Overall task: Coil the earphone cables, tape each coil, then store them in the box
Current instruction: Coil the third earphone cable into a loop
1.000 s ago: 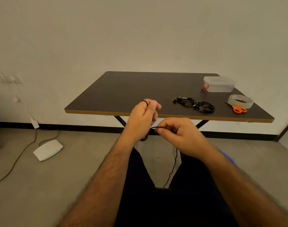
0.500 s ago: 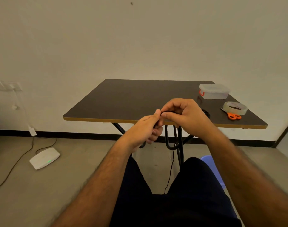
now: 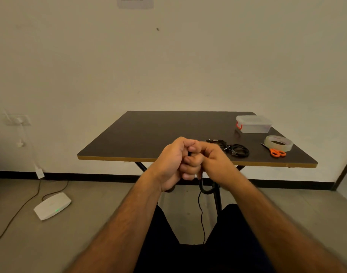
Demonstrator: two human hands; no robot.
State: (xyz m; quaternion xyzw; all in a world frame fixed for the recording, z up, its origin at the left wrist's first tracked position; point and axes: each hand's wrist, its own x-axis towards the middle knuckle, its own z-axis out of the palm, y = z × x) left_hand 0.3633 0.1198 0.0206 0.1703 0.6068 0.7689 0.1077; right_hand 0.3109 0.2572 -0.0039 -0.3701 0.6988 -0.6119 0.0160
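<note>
Down on the floor at the far left sits a white router (image 3: 52, 205), out of the way. Before the desk (image 3: 149, 134), the left hand (image 3: 172, 162) and right hand (image 3: 214, 162) clench together around the earphone cable (image 3: 201, 213), apparently winding it, its tail dangling. Rightward wait more earphones (image 3: 235, 149), box (image 3: 254, 124), tape (image 3: 278, 142) and scissors (image 3: 276, 152), within reach.
</note>
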